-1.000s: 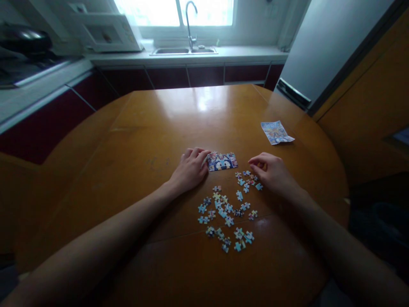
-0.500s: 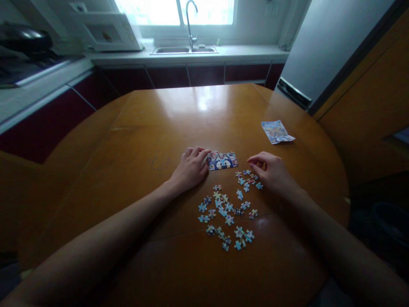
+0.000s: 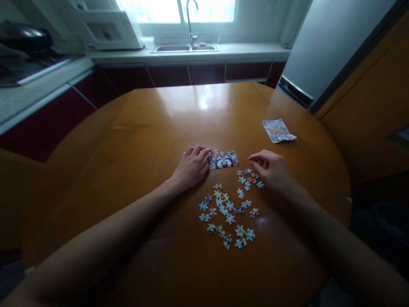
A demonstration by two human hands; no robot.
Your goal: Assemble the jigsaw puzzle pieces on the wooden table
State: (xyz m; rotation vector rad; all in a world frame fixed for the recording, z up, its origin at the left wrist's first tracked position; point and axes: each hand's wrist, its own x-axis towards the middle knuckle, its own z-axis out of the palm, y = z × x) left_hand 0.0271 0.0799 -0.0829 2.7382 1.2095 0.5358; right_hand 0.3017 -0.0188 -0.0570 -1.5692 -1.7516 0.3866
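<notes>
A partly assembled jigsaw puzzle [image 3: 223, 160] with a dark blue and white cartoon figure lies on the table, its top edge uneven. At its left side rests my left hand [image 3: 192, 165], palm down with fingers loosely bent and apart, fingertips touching the puzzle's edge. To the right of the puzzle, my right hand [image 3: 267, 165] has its thumb and index finger pinched together; whatever is between them is too small to make out. Loose puzzle pieces [image 3: 223, 209], mostly light blue and yellow, are scattered below the puzzle, some of them [image 3: 247, 186] close under my right hand.
A creased picture sheet [image 3: 277, 130] lies at the right on the wooden table [image 3: 153, 115]. Beyond the table are a counter with a sink [image 3: 172, 48], a white microwave [image 3: 108, 32] and a fridge [image 3: 335, 42]. A pan [image 3: 25, 37] stands on the stove at the left.
The whole view has shifted very slightly. Both hands stay almost where they were, and the puzzle and loose pieces look the same.
</notes>
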